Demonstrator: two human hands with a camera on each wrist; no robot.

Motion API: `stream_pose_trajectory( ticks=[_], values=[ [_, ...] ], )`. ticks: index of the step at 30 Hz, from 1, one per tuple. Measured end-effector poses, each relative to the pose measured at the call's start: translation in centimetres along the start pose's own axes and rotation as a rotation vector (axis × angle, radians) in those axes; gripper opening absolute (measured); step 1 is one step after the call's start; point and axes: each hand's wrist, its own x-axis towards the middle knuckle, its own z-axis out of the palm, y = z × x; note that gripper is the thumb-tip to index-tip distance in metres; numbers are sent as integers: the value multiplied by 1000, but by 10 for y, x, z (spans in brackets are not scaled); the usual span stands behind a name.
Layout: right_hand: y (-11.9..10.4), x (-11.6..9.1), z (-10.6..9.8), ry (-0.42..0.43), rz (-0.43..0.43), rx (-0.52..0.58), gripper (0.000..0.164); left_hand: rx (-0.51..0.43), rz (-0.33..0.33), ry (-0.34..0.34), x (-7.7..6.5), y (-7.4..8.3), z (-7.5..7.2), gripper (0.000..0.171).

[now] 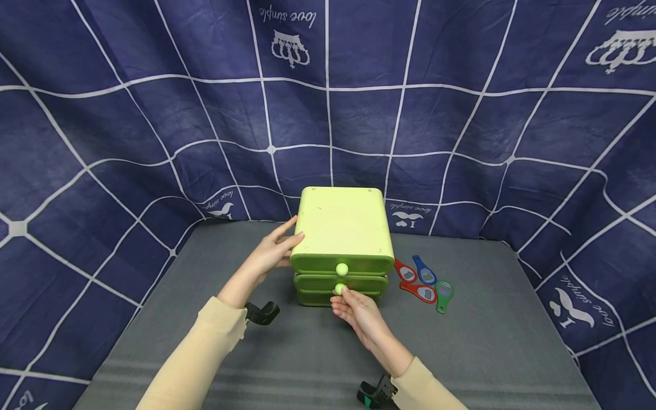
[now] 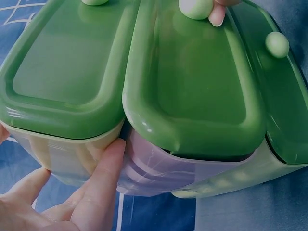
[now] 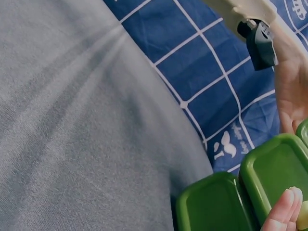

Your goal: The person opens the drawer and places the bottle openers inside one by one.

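1. Right sleeve (image 1: 427, 388): nearest, over tabletop (image 1: 307, 367).
2. Right grip (image 1: 361, 316): pinching knob (image 1: 339, 288) of middle drawer (image 2: 202, 82), slightly out.
3. Left grip (image 1: 270, 251): unclenched, laid against left side of box (image 1: 343, 222).
4. Box: on tabletop, openers (image 1: 411, 288) to its right. Risk: if left grip slackens, a hard pull could drag or tip it.

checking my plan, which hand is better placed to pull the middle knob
Probably the right hand: it pinches the middle knob, while the left hand rests against the cabinet.
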Motion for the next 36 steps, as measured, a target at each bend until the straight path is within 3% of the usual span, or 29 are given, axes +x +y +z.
stream_pose_trajectory(
  ticks=[17, 28, 36],
  values=[
    [4, 11, -4, 3, -24, -33, 48, 5, 11, 2, -1, 3, 0, 73],
    [18, 15, -8, 21, -93, -126, 54, 9, 5, 9, 0, 3, 1, 73],
    [23, 19, -9, 43, -113, -132, 53, 6, 8, 13, 0, 1, 0, 72]
  ],
)
